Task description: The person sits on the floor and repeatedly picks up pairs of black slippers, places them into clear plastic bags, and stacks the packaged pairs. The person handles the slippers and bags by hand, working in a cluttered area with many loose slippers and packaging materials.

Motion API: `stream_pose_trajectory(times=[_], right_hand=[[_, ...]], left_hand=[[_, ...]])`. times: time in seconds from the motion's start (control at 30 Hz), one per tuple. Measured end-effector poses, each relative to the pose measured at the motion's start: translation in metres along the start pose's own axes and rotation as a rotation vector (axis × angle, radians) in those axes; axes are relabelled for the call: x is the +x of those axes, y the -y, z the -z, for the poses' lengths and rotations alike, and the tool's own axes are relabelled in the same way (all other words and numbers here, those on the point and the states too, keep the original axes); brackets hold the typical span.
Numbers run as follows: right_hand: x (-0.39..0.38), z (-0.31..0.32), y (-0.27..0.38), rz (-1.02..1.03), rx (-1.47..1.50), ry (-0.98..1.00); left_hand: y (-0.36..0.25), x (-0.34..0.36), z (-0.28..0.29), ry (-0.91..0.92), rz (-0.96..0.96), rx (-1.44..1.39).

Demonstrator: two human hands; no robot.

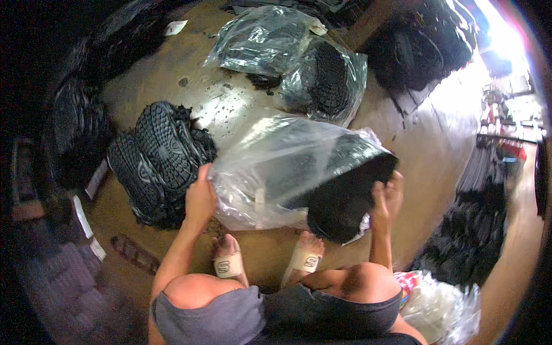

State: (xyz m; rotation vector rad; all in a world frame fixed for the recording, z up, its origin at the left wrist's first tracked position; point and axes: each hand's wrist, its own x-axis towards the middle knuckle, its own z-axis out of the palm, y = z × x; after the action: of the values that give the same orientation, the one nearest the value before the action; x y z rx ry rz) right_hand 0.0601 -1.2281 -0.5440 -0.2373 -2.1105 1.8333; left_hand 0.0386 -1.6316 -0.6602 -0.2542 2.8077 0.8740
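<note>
A large clear plastic bag (pixel 256 167) stretches between my hands, with a smooth dark piece (pixel 342 201) in or under its right part. My left hand (pixel 200 195) is closed on the bag's left edge. My right hand (pixel 386 195) grips the right end of the bag at the dark piece's edge; exactly which layer its fingers hold is unclear. Just left of my left hand, a pile of black textured, sole-shaped rubber pieces (pixel 161 164) lies on the floor.
Two clear bags (pixel 253 43) of black pieces lie ahead on the brown floor (pixel 420 161). Dark bundles line the left side (pixel 77 132) and back right (pixel 414 46). Black stacks (pixel 466 218) stand at right, and crumpled plastic (pixel 443 310) lies beside my right knee.
</note>
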Motion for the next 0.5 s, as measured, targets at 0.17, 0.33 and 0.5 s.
stream_pose_trajectory(times=[0.17, 0.33, 0.5], right_hand=[[0.017, 0.012, 0.102, 0.308, -0.953, -0.074], [0.006, -0.018, 0.114, 0.772, -0.900, 0.369], [-0.004, -0.024, 0.130, 0.904, -0.712, 0.434]], left_hand=[[-0.040, -0.017, -0.039, 0.255, -0.095, -0.063], [-0.060, -0.009, -0.002, 0.095, -0.398, -0.799], [-0.081, 0.055, 0.010, -0.188, -0.483, -0.691]])
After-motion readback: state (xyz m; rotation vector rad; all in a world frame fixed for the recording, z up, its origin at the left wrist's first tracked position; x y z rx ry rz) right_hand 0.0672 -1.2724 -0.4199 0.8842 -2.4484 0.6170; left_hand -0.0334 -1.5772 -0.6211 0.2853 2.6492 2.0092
